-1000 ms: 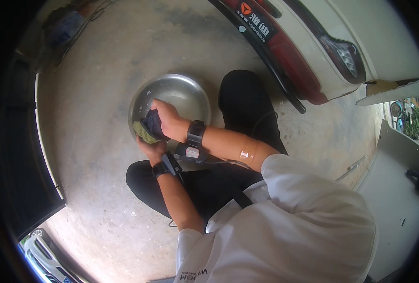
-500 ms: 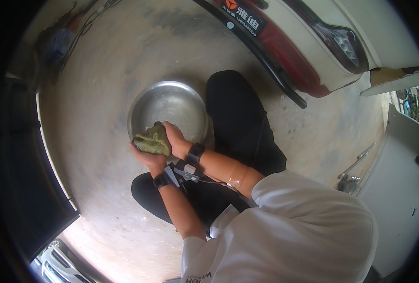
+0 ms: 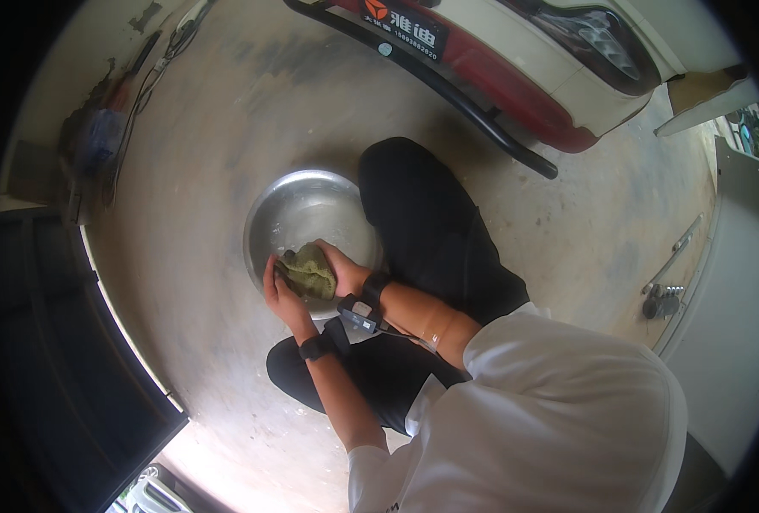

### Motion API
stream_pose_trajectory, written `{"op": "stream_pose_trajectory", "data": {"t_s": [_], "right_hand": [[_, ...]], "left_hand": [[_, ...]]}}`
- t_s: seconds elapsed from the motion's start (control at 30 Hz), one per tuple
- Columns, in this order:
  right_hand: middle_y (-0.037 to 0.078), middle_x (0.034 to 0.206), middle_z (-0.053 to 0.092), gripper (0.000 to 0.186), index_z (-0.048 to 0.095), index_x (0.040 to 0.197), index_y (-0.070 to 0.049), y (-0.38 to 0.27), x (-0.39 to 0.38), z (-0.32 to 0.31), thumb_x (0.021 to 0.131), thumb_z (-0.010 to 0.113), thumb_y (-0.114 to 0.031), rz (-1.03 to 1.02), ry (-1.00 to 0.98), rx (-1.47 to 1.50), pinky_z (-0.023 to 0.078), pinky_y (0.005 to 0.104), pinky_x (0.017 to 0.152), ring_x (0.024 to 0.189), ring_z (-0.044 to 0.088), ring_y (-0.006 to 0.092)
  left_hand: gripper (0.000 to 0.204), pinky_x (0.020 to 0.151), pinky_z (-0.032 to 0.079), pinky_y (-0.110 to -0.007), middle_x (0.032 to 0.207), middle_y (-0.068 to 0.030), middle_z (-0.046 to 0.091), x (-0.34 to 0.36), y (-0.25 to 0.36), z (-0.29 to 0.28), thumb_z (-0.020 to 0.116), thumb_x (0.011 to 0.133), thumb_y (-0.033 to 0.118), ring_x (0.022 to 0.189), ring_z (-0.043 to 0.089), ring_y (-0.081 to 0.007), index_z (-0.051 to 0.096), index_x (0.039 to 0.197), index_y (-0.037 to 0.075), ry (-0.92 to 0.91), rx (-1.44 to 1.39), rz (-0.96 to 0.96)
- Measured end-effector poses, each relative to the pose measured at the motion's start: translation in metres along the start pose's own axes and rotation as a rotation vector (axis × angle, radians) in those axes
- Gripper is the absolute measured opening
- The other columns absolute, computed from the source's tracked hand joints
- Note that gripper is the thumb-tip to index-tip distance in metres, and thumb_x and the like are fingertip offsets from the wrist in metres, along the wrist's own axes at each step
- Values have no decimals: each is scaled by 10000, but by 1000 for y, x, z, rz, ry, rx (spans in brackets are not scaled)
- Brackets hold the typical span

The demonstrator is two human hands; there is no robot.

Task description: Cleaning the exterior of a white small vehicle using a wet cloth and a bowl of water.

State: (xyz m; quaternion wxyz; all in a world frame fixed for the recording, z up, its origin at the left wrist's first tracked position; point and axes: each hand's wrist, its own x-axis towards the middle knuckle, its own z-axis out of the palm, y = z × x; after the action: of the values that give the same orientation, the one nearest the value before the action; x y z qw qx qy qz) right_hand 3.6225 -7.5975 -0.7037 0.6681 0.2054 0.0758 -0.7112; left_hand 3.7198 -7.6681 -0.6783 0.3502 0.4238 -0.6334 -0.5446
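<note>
Both hands are around a bunched olive-green cloth (image 3: 308, 274) with a textured surface and a dark patch at its left end. It is held over the near part of a round silver metal basin (image 3: 268, 214). My left hand (image 3: 282, 292) supports the cloth from the left, its fingers pointing up along the dark end. My right hand (image 3: 345, 268) grips the right side, with the fingers partly hidden by the cloth. Whether something lies inside the cloth cannot be seen. A little water seems to shine on the basin's bottom.
My dark-trousered knees (image 3: 422, 205) flank the basin on the right and near side. A vehicle's black tubular bumper (image 3: 448, 85) crosses the far right. A dark panel (image 3: 71, 333) stands at left, a metal tool (image 3: 674, 252) lies at right on the concrete floor (image 3: 217, 342).
The cloth has been turned in my hands and held farther over the basin. My left fingers have come up along its left side. The whole view has shifted slightly.
</note>
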Motion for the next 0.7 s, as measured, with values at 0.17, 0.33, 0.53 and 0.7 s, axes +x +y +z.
{"op": "stream_pose_trajectory", "data": {"t_s": [0.17, 0.33, 0.53, 0.7], "right_hand": [[87, 1067, 612, 388, 571, 1072, -43, 3, -2, -13, 931, 414, -369, 64, -96, 20, 463, 321, 891, 961, 595, 188], [64, 1132, 585, 405, 523, 1180, -77, 2, 1, -29, 963, 350, -372, 75, -239, 77, 398, 297, 956, 1076, 532, 169], [63, 983, 609, 362, 573, 1076, -80, 8, 12, -35, 927, 439, -382, -49, -257, 195, 452, 291, 880, 951, 583, 175], [74, 1041, 553, 324, 487, 1197, -96, 6, -9, -29, 909, 508, -243, 87, -271, 254, 408, 327, 954, 1039, 529, 190]], "left_hand": [[364, 958, 369, -347, 1178, -143, 541, 2, 25, 5, 475, 909, 195, 1094, 504, -237, 513, 1213, -1, -91, -80, -78], [374, 990, 344, -404, 1350, -173, 377, -9, 28, 28, 545, 875, 213, 1203, 411, -325, 531, 1221, 74, -51, 509, 302], [323, 975, 356, -402, 1251, -160, 486, -9, 1, 17, 555, 862, 217, 1167, 439, -332, 576, 1137, 49, -144, 556, 323], [319, 895, 392, -417, 1125, -146, 550, -18, -2, 10, 621, 814, 282, 1050, 491, -330, 575, 990, 19, -261, 607, 361]]}}
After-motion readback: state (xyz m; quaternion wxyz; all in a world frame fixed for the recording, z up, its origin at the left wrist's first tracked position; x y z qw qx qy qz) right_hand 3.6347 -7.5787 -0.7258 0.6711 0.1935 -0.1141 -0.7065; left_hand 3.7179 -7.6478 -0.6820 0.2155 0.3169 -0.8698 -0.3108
